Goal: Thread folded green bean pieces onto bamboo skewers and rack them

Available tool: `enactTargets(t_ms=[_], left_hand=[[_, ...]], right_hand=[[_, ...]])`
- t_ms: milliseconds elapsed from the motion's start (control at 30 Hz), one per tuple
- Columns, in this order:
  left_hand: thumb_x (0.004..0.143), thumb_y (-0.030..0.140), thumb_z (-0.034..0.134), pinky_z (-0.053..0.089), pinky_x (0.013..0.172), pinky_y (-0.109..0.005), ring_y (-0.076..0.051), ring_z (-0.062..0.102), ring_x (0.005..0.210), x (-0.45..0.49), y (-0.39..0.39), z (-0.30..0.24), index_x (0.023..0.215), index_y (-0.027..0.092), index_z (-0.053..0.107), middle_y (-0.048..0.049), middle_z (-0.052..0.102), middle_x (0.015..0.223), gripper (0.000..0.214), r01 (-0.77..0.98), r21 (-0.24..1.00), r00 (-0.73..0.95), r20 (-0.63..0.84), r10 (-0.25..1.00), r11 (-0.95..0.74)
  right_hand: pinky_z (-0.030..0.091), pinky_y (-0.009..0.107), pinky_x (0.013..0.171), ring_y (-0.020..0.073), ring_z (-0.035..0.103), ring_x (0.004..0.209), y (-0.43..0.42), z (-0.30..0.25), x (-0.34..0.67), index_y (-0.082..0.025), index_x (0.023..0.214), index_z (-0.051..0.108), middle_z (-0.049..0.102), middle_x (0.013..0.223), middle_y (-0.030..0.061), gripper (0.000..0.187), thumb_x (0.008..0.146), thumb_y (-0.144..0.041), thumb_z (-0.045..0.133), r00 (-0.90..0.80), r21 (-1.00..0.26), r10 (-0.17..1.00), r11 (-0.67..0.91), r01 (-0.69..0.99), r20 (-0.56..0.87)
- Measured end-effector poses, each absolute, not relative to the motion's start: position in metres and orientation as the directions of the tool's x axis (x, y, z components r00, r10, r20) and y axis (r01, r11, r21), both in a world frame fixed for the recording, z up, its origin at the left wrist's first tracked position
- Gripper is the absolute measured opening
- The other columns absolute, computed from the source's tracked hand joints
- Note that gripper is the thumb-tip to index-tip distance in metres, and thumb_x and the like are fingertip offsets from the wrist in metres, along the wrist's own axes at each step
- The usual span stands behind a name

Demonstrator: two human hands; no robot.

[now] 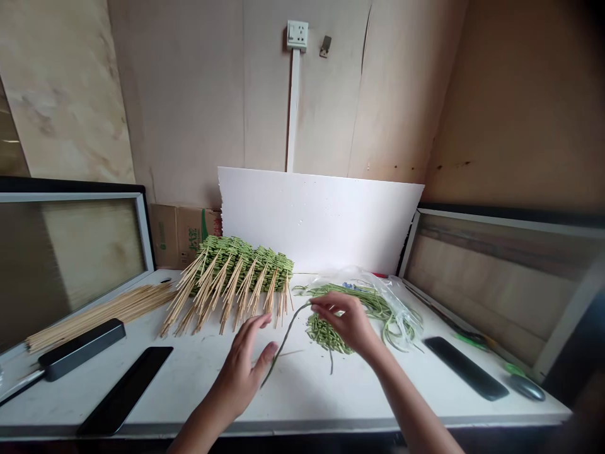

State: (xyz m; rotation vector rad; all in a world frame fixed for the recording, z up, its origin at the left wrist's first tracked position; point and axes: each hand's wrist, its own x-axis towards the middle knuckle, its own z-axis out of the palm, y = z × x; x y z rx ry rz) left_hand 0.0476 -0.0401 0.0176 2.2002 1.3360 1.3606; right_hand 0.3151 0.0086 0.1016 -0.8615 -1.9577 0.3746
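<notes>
Pinched at one end by my right hand (347, 320), a long green bean (289, 336) hangs down in a curve toward the left. My left hand (248, 359) is beside the bean's lower part, thumb and fingers apart. Under and behind my right hand lies a pile of short-cut bean pieces (326, 333), partly hidden by it. One loose bean piece (331, 362) lies in front of that pile. Farther back, whole long beans (373, 299) spill from a clear plastic bag (397, 309). Bean pieces threaded on skewers (250, 261) are stacked at the back left, bare ends toward me.
Loose bamboo skewers (101, 313) lie at the left, near a black box-shaped object (82, 348) and a flat black slab (127, 391). Another dark slab (466, 367) and a mouse (527, 387) are at right. A white board (321, 217) stands behind, beside a cardboard box (177, 233).
</notes>
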Motion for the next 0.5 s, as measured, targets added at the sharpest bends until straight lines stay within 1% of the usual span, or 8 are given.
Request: enactTargets(t_ms=[67,133,200,233,267,333,400,500], left_hand=[[0.103,0.043,0.054,0.049,0.109,-0.041,-0.027,0.058,0.131,0.06,-0.046,0.037,0.144,0.028,0.053,-0.0112,0.062,0.14,0.043,0.541,0.635,0.179,0.553,0.814,-0.551],[0.105,0.044,0.049,0.053,0.098,-0.037,-0.025,0.067,0.114,0.066,-0.047,0.046,0.121,0.024,0.067,-0.0099,0.072,0.12,0.031,0.511,0.679,0.206,0.499,0.842,-0.528],[0.107,0.044,0.045,0.055,0.084,-0.033,-0.023,0.071,0.091,0.066,-0.046,0.048,0.1,0.022,0.071,-0.0069,0.075,0.096,0.035,0.497,0.711,0.208,0.459,0.864,-0.497],[0.107,0.043,0.045,0.055,0.079,-0.032,-0.021,0.07,0.084,0.063,-0.044,0.048,0.095,0.021,0.071,-0.0057,0.074,0.089,0.036,0.496,0.715,0.201,0.457,0.866,-0.492],[0.106,0.042,0.047,0.054,0.077,-0.031,-0.021,0.07,0.082,0.059,-0.042,0.047,0.095,0.021,0.072,-0.0053,0.074,0.087,0.034,0.5,0.707,0.191,0.472,0.861,-0.499],[0.104,0.039,0.053,0.054,0.079,-0.032,-0.023,0.07,0.086,0.049,-0.038,0.044,0.099,0.021,0.074,-0.0066,0.076,0.092,0.028,0.529,0.654,0.178,0.537,0.824,-0.541],[0.102,0.036,0.056,0.053,0.084,-0.035,-0.025,0.069,0.092,0.037,-0.033,0.041,0.1,0.022,0.077,-0.008,0.077,0.098,0.025,0.588,0.564,0.168,0.615,0.77,-0.579],[0.101,0.032,0.057,0.051,0.086,-0.039,-0.027,0.069,0.093,0.018,-0.024,0.034,0.098,0.025,0.081,-0.007,0.079,0.099,0.025,0.678,0.444,0.154,0.693,0.705,-0.585]], right_hand=[[0.058,0.03,0.064,0.0185,0.07,0.074,-0.003,0.096,0.297,-0.025,0.108,0.08,0.077,0.089,0.0073,0.027,0.098,-0.044,0.064,-0.374,-0.546,0.667,0.744,0.385,0.645],[0.057,0.029,0.066,0.0181,0.069,0.075,-0.011,0.093,0.286,-0.026,0.107,0.08,0.076,0.089,0.0066,0.025,0.099,-0.043,0.064,-0.394,-0.551,0.662,0.749,0.367,0.637],[0.057,0.03,0.069,0.0187,0.069,0.078,-0.016,0.091,0.281,-0.026,0.11,0.08,0.076,0.09,0.0061,0.026,0.098,-0.045,0.065,-0.388,-0.596,0.696,0.718,0.359,0.604],[0.057,0.03,0.07,0.0191,0.07,0.079,-0.018,0.089,0.281,-0.026,0.113,0.078,0.076,0.09,0.0059,0.029,0.097,-0.047,0.066,-0.385,-0.632,0.724,0.689,0.355,0.573],[0.058,0.03,0.07,0.0193,0.07,0.079,-0.02,0.088,0.283,-0.026,0.117,0.077,0.076,0.089,0.0057,0.033,0.096,-0.049,0.067,-0.387,-0.67,0.754,0.653,0.353,0.531],[0.057,0.029,0.068,0.0191,0.07,0.077,-0.023,0.084,0.29,-0.024,0.122,0.075,0.076,0.088,0.0054,0.041,0.094,-0.053,0.068,-0.41,-0.734,0.805,0.574,0.362,0.428],[0.057,0.029,0.066,0.0188,0.069,0.075,-0.025,0.077,0.299,-0.023,0.12,0.075,0.074,0.087,0.0051,0.042,0.095,-0.055,0.065,-0.45,-0.768,0.828,0.516,0.38,0.333],[0.057,0.031,0.068,0.0191,0.068,0.075,-0.025,0.065,0.313,-0.023,0.114,0.076,0.071,0.083,0.0046,0.041,0.1,-0.055,0.055,-0.512,-0.782,0.825,0.477,0.4,0.241]])
